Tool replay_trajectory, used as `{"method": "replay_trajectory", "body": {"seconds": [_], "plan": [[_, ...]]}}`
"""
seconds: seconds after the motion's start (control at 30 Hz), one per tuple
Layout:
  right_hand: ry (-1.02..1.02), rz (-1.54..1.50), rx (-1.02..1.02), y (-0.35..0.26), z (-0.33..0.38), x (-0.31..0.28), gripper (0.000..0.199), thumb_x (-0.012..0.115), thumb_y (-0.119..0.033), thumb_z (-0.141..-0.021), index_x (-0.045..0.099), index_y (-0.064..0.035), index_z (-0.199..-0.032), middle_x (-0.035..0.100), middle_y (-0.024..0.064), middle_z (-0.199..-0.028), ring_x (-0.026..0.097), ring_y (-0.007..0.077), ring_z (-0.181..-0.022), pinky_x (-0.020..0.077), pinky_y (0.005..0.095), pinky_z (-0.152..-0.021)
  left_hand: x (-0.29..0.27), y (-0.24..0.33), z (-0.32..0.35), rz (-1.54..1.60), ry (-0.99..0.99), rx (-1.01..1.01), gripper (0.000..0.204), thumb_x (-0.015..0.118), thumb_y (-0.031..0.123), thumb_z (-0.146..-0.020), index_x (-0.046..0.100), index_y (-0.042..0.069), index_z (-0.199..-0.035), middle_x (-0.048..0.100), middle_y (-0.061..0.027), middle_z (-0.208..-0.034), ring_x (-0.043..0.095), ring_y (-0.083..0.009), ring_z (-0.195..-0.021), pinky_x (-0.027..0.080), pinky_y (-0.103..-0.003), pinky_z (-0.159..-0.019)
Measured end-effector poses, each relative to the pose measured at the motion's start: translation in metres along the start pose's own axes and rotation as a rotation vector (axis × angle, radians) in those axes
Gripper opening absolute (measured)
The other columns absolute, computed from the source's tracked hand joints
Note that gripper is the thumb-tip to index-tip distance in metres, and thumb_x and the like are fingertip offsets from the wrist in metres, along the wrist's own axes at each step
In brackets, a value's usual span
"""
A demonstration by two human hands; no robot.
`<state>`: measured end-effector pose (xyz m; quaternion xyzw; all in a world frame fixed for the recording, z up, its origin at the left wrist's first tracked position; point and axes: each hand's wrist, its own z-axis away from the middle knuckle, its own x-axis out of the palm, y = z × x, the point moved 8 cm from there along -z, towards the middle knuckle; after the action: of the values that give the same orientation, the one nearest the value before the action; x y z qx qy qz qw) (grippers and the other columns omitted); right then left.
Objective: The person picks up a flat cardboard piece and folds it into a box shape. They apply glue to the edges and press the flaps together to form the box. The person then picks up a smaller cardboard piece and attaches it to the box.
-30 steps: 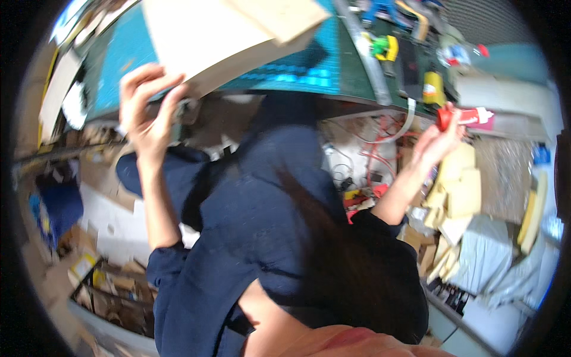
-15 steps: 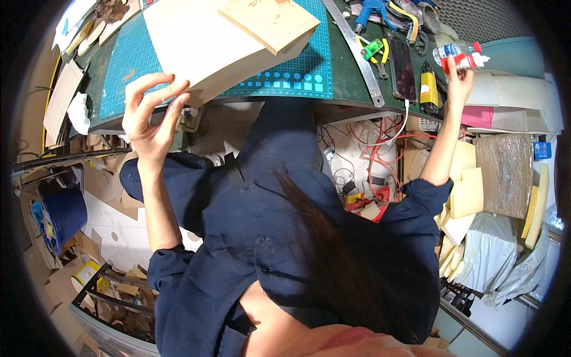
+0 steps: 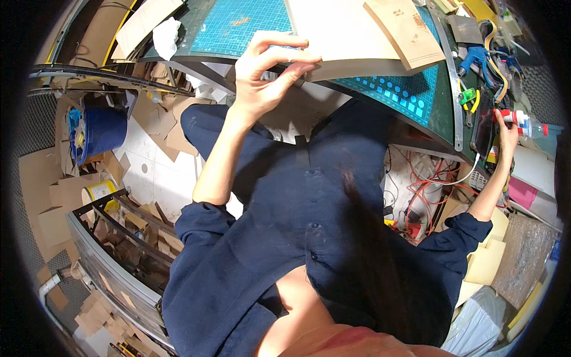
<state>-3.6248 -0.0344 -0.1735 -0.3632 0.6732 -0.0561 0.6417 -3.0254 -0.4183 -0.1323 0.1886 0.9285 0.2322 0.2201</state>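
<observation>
My left hand [image 3: 264,74] grips the near edge of a large pale cardboard sheet [image 3: 351,35] that lies on a green cutting mat [image 3: 238,24] on the table. A smaller brown cardboard piece [image 3: 404,30] rests on top of the sheet. My right hand [image 3: 508,134] is stretched out to the table's right end. It holds a small clear glue bottle [image 3: 528,125] with a red cap, lying sideways. My dark blue shirt fills the middle of the view.
A metal ruler [image 3: 455,89], a black phone [image 3: 480,128] and a blue tool [image 3: 476,56] lie at the table's right end. Red cables [image 3: 416,190] hang below it. On the floor at left are a blue bucket [image 3: 101,128], a yellow can [image 3: 101,191] and cardboard scraps.
My right hand has carried the glue bottle from the stack at lower right to the table's right end. My left hand has stayed on the sheet's edge.
</observation>
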Motion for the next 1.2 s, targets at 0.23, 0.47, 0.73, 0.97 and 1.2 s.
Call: {"method": "replay_trajectory", "body": {"seconds": [0.23,0.47,0.73,0.97,1.2], "plan": [[0.021,-0.021,-0.105,0.001,-0.007,-0.001,0.065,0.087,-0.047,-0.08,0.065,0.0015,-0.117,0.072,0.0113,-0.106,0.065,0.0216,-0.102,0.0471,0.0366,-0.099,-0.002,0.0,-0.014,0.081,-0.024,-0.071,0.047,0.092,0.023,-0.074,0.076,0.011,-0.116,0.074,-0.0066,-0.113,0.066,-0.0193,-0.105,0.052,-0.034,-0.094],[0.677,-0.409,-0.356,0.002,0.036,-0.076,0.052,0.075,-0.033,-0.095,0.05,0.0084,-0.115,0.061,0.024,-0.118,0.064,0.0248,-0.101,0.0515,0.0359,-0.094,0.001,0.002,-0.013,0.032,0.001,-0.03,0.041,0.089,0.02,-0.079,0.076,0.012,-0.117,0.075,-0.0048,-0.11,0.066,-0.018,-0.101,0.053,-0.031,-0.091],[0.518,-0.437,-0.673,-0.23,0.179,-0.033,0.041,0.067,-0.025,-0.101,0.051,0.007,-0.121,0.06,0.0211,-0.124,0.062,0.0242,-0.113,0.0481,0.0359,-0.102,0.001,0.004,-0.014,0.096,0.012,0.017,0.049,0.091,0.022,-0.076,0.074,0.011,-0.121,0.074,-0.0046,-0.111,0.066,-0.0178,-0.1,0.055,-0.031,-0.087],[0.066,-0.218,-0.895,-0.361,0.218,0.046,0.06,0.078,-0.035,-0.091,0.056,-0.0044,-0.137,0.06,0.0156,-0.133,0.055,0.0279,-0.128,0.0387,0.0389,-0.112,-0.002,0.007,-0.014,-0.01,-0.006,0.005,0.042,0.089,0.024,-0.079,0.076,0.014,-0.117,0.071,-0.0034,-0.101,0.064,-0.0181,-0.096,0.053,-0.031,-0.086],[-0.177,-0.077,-0.823,-0.393,0.215,0.1,0.065,0.075,-0.044,-0.091,0.052,-0.009,-0.141,0.062,0.0211,-0.133,0.059,0.032,-0.126,0.0461,0.0421,-0.106,0.001,-0.001,-0.013,0.063,-0.059,-0.024,0.046,0.086,0.012,-0.081,0.07,0.008,-0.124,0.073,-0.0064,-0.115,0.067,-0.0183,-0.106,0.052,-0.033,-0.095]]}}
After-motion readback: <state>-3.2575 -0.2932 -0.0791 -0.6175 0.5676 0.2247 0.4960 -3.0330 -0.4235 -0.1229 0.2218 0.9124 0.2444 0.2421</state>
